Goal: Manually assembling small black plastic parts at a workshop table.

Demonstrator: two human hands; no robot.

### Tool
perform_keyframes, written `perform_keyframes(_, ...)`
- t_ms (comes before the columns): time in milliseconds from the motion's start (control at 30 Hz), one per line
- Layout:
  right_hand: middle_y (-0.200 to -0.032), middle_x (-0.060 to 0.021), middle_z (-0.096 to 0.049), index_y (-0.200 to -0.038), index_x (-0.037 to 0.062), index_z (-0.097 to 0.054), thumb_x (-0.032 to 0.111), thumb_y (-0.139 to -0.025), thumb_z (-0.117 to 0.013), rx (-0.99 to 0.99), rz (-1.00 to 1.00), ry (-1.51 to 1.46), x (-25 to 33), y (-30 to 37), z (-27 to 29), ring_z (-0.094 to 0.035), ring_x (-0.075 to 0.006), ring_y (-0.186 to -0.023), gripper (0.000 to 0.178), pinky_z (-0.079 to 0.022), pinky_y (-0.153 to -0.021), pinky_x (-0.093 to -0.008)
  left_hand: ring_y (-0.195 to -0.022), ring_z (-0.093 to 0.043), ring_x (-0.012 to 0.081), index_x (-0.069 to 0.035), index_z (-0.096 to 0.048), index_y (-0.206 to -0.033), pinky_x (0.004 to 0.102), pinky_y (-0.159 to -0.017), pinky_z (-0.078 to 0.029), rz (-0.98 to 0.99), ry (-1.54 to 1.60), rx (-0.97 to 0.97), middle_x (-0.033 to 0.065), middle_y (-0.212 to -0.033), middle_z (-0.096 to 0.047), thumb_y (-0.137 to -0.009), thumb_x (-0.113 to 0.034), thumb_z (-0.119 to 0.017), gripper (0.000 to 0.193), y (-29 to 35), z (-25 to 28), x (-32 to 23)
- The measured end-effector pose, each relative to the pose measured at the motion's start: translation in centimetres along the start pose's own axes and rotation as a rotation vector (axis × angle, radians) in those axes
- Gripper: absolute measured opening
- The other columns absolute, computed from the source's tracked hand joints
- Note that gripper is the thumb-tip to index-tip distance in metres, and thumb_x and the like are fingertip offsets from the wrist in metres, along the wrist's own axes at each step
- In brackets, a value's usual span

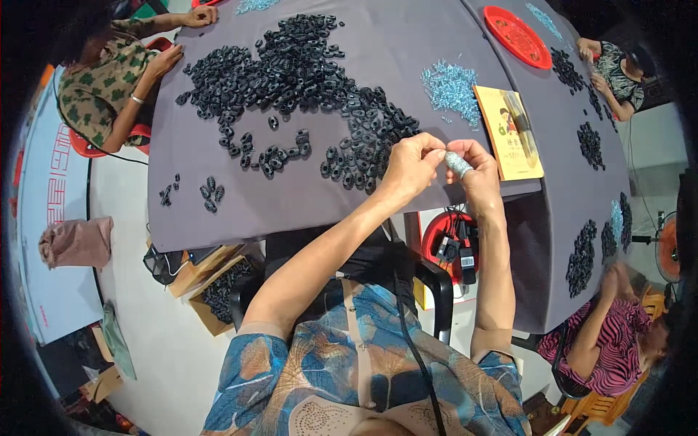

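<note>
My left hand (pixel 408 166) is closed in a pinch, its fingertips meeting those of my right hand (pixel 480 178) above the table's near edge. Whatever lies between the fingertips is too small to name. A silvery-grey wrap (pixel 458 165) covers what looks like the thumb of my right hand, which is also closed in a pinch. Just beyond my left hand spreads a large heap of small black plastic parts (pixel 291 76), ring-like with holes. Past my right hand lies a pile of tiny clear-blue pieces (pixel 451 89), and beside it a yellow booklet (pixel 509 138).
A grey cloth (pixel 392 43) covers the table. Red trays (pixel 518 36) stand on it. Co-workers sit at the left (pixel 109 87), far right (pixel 618 76) and lower right (pixel 603 341). Below the table edge are a red basin with black adapters (pixel 454 251) and a box of black parts (pixel 227 291).
</note>
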State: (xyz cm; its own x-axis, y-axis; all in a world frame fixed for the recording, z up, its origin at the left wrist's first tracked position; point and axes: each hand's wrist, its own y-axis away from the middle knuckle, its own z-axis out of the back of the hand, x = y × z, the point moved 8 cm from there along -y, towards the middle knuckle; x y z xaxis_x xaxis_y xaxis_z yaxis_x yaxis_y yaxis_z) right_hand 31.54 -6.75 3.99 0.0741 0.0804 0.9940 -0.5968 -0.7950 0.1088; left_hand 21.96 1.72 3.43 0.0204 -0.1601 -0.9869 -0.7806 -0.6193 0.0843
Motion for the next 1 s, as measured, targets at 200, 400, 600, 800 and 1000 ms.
perform_keyframes(200, -0.083, -0.0023, -0.062, -0.093, 0.0009, -0.059, -0.01, -0.078, -0.055, -0.15, 0.225, 0.35, 1.4, 0.8, -0.2, -0.059, -0.0095, -0.074, 0.019, -0.047, -0.064, -0.023, -0.049, -0.054, 0.0093, 0.003, -0.062, -0.089, 0.0245, -0.042, -0.046, 0.083, -0.003, -0.073, 0.0052, -0.068, -0.061, -0.085, -0.006, -0.056, 0.012, -0.7, 0.2, 1.1)
perform_keyframes(400, -0.085, -0.0028, -0.063, -0.094, 0.0012, -0.059, -0.012, -0.078, -0.055, -0.157, 0.353, 0.372, 2.3, 1.0, -0.5, -0.059, -0.0091, -0.078, 0.021, -0.047, -0.069, -0.0221, -0.05, -0.051, 0.0091, 0.003, -0.061, -0.089, 0.0244, -0.04, -0.044, 0.217, 0.342, -0.044, 0.0058, -0.07, -0.058, -0.088, -0.005, -0.054, 0.011, -0.8, 0.1, 2.4)
perform_keyframes(600, -0.085, -0.0038, -0.062, -0.097, 0.0017, -0.057, -0.011, -0.079, -0.056, -0.088, 0.172, 0.059, 1.0, 0.5, -0.3, -0.06, -0.0103, -0.076, 0.022, -0.049, -0.065, -0.0229, -0.054, -0.045, 0.0063, -0.002, -0.058, -0.102, 0.02, -0.05, -0.038, 0.413, 0.76, 0.163, 0.0041, -0.077, -0.058, -0.091, -0.006, -0.052, 0.013, 0.1, -0.9, 3.3)
perform_keyframes(800, -0.085, -0.0041, -0.061, -0.099, 0.0023, -0.056, -0.008, -0.08, -0.059, -0.01, 0.111, -0.223, 0.0, 0.5, -0.5, -0.059, -0.0098, -0.074, 0.022, -0.05, -0.063, -0.0226, -0.053, -0.043, 0.0064, -0.002, -0.058, -0.1, 0.0211, -0.049, -0.038, 0.414, 0.836, 0.227, 0.005, -0.076, -0.057, -0.091, -0.006, -0.052, 0.011, 0.4, -1.1, 2.9)
perform_keyframes(1000, -0.082, -0.0029, -0.06, -0.094, 0.0026, -0.057, -0.013, -0.075, -0.058, -0.109, 0.356, 0.216, 1.7, 1.3, -0.6, -0.058, -0.0108, -0.073, 0.025, -0.047, -0.065, -0.0231, -0.052, -0.042, 0.0065, -0.001, -0.058, -0.099, 0.0211, -0.048, -0.037, 0.379, 0.613, 0.126, 0.0052, -0.074, -0.057, -0.09, -0.005, -0.053, 0.011, 0.5, -0.3, 2.7)
